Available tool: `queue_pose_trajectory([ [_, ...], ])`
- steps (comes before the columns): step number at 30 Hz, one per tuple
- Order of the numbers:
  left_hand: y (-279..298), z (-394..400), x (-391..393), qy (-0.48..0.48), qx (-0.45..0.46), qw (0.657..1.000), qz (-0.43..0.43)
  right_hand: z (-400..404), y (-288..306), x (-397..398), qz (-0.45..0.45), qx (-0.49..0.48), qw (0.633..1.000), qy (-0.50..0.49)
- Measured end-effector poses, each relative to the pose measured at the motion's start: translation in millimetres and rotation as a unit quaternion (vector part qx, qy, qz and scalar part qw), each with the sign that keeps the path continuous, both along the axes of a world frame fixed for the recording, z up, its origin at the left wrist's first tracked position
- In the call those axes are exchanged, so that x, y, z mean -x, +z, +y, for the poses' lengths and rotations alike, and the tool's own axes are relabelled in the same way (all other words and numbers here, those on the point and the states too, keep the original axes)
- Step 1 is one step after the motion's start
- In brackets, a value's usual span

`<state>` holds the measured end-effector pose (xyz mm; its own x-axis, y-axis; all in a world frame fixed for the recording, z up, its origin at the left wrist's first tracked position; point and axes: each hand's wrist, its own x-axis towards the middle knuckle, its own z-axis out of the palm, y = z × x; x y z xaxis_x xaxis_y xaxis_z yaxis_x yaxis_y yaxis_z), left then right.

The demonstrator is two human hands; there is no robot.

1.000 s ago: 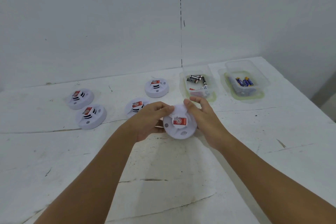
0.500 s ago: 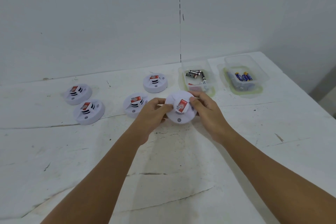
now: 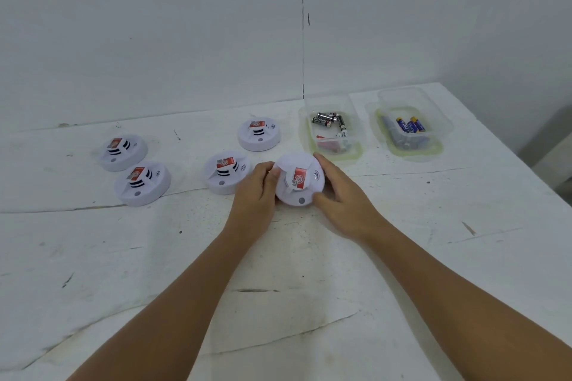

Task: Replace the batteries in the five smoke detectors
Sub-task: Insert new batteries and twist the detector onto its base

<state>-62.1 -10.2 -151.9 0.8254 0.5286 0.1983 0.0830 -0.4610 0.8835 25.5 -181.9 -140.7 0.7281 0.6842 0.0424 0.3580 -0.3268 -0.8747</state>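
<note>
Smoke detector point(image 3: 298, 182), white, round, red label: sits face-up on the surface point(image 3: 309, 288), or just above it, between both hands and just right of a second detector point(image 3: 227, 172). Left hand point(image 3: 257, 195) curls its fingers on the left rim; right hand point(image 3: 340, 195) cups the right rim, fingers wrapped. Both equally near, on opposite sides, which suits a twist to open it.

Beyond, just behind the right hand: tub of dark batteries point(image 3: 329, 130). Further right: tub of blue batteries point(image 3: 408, 127).
</note>
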Motion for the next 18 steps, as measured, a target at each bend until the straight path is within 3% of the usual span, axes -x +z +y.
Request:
queue_pose_trajectory([
  [4,-6.8,-0.9,2.0,0.004,-0.04,0.999,-0.015,-0.7,1.8,1.3,-0.035,0.035,0.999,0.01],
  [18,-5.0,-4.9,7.4,-0.008,-0.04,0.999,-0.019,0.2,-6.3,2.1,-0.098,-0.005,0.995,0.026],
])
